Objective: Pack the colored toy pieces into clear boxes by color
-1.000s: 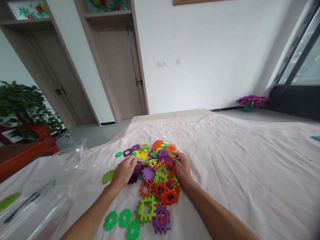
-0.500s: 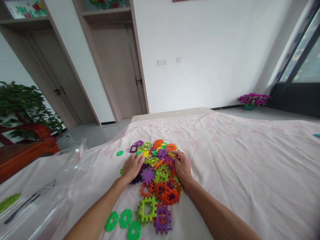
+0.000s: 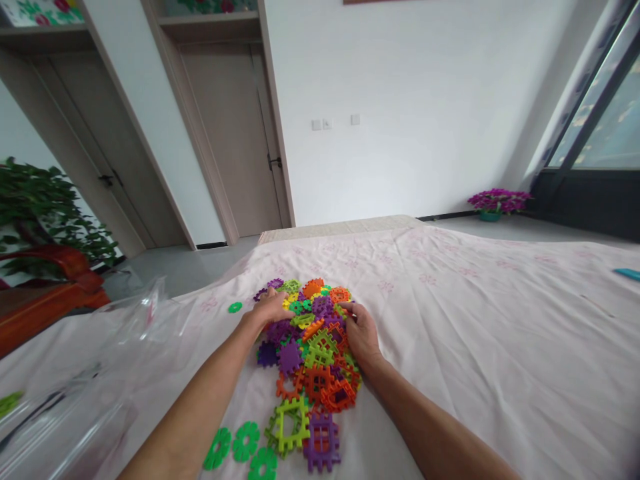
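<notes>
A heap of plastic building pieces spreads on the cloth in front of me. My left hand lies over the heap's far left side, palm down with fingers apart, near dark purple pieces. At the right edge rests my right hand, its fingers loosely bent beside a lime piece; no piece is visibly held. Between the hands are a purple window-shaped piece and a lime frame. Closer to me lie orange frames, a large lime square frame and a purple window piece.
Green flower-shaped discs lie apart at the near left, and another green disc sits left of the heap. A clear plastic bag covers the left side of the cloth. A blue item is at the far right.
My left hand has shifted forward and slightly left over the heap, uncovering purple pieces behind it. My right hand stays at the right edge. The view has turned slightly.
</notes>
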